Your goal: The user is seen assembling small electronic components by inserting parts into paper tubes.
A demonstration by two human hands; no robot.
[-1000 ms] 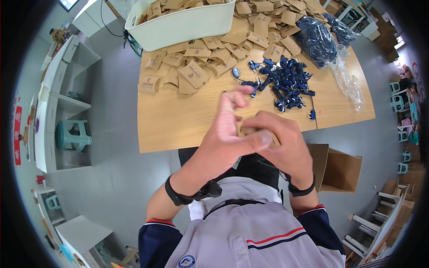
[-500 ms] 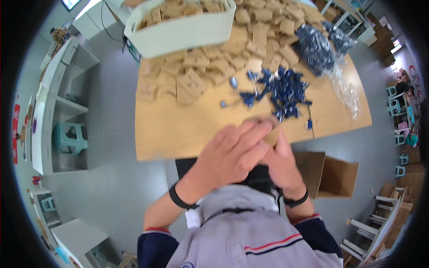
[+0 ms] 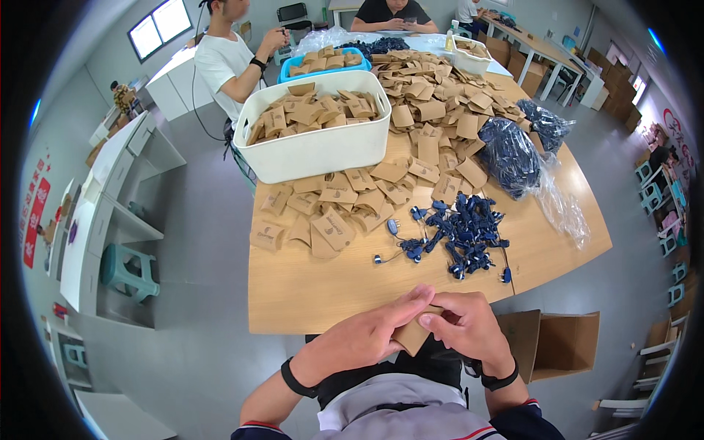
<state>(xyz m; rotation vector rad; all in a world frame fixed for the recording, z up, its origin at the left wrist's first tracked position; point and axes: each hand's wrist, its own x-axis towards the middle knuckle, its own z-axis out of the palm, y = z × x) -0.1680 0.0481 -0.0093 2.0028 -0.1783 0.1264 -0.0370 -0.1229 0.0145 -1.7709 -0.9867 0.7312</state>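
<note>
Just off the table's front edge, my right hand (image 3: pixel 473 326) grips a small brown cardboard pillow box (image 3: pixel 413 336), its thumb lying across the face. My left hand (image 3: pixel 367 328) closes on the same box from the other side, fingers held together and partly hiding it. Beyond my hands on the table lies a tangled heap of small dark-blue corded pieces (image 3: pixel 469 231) with silvery ends; a few lie loose at its left. Several more brown pillow boxes (image 3: pixel 337 229) are spread over the table behind and left of that heap.
A white tub (image 3: pixel 315 150) of pillow boxes stands at the back left, with a blue basket (image 3: pixel 323 70) behind it. Clear plastic bags (image 3: pixel 510 158) of dark-blue pieces lie at right. An open carton (image 3: pixel 565 345) is below the table's right edge. Two people are across the table.
The view has tilted up, bringing the far table and people into sight. My hands have turned around the pillow box, and its face now shows between them.
</note>
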